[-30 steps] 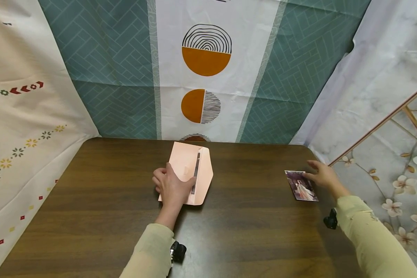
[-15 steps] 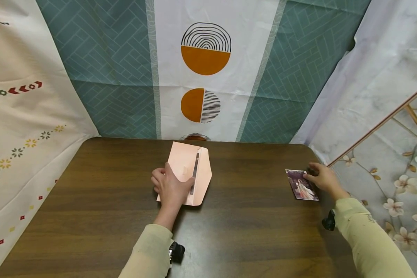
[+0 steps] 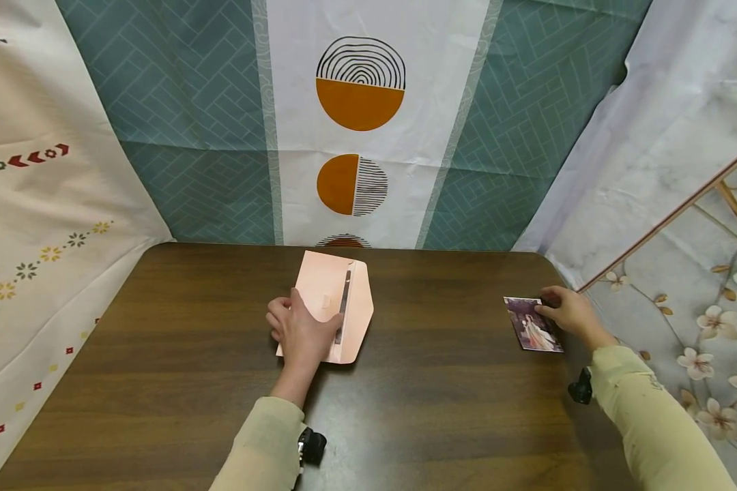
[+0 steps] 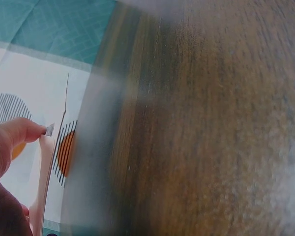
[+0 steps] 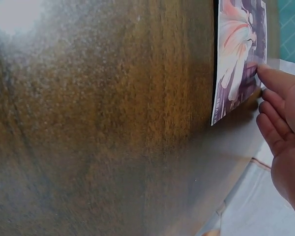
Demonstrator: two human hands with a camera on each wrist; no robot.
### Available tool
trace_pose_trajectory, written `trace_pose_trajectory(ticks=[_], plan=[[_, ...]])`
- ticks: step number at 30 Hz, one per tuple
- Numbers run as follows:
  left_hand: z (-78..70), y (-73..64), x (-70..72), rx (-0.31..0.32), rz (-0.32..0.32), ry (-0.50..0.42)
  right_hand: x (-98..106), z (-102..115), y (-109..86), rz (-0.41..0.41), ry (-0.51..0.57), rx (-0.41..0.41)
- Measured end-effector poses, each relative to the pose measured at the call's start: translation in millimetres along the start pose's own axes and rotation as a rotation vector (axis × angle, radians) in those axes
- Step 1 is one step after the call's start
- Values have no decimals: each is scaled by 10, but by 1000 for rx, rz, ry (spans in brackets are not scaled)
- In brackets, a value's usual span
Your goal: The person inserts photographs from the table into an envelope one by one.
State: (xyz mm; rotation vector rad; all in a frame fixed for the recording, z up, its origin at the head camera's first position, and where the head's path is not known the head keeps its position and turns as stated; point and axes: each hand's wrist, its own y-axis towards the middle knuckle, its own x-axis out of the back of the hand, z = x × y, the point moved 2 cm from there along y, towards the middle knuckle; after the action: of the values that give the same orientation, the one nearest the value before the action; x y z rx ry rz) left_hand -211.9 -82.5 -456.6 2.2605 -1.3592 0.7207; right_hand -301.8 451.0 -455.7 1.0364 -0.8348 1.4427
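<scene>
A pale pink envelope lies on the left half of the table with its pointed flap open to the right. A dark-patterned insert shows as a narrow strip in its opening. My left hand grips the envelope across its width, the thumb at the opening and the fingers at the far edge. On the table's right side, a picture card shows a figure in a pale dress on purple. My right hand pinches its right edge, the thumb on top; in the right wrist view, the other fingers curl beside and below the card.
The brown wooden table runs back to a teal and white patterned curtain. A cream cloth hangs at the left edge. A white floral cloth stands close beside my right hand.
The right hand's fingertips have come slightly closer together at the card's edge. The left hand keeps its hold on the envelope, and the head view has shifted a little.
</scene>
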Motion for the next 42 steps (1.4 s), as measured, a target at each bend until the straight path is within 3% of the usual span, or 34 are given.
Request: trace_pose_trajectory(ticks=[13,20,42], plan=[[32,-2,-5,-14,-16,-8,-15,-31,53,18,36,0],[36,1,-29,-4,5,-3,-8,-58,71,38,49,-11],[11,-15,-7,2,8,-3,5,25,28,-29,86,-12]])
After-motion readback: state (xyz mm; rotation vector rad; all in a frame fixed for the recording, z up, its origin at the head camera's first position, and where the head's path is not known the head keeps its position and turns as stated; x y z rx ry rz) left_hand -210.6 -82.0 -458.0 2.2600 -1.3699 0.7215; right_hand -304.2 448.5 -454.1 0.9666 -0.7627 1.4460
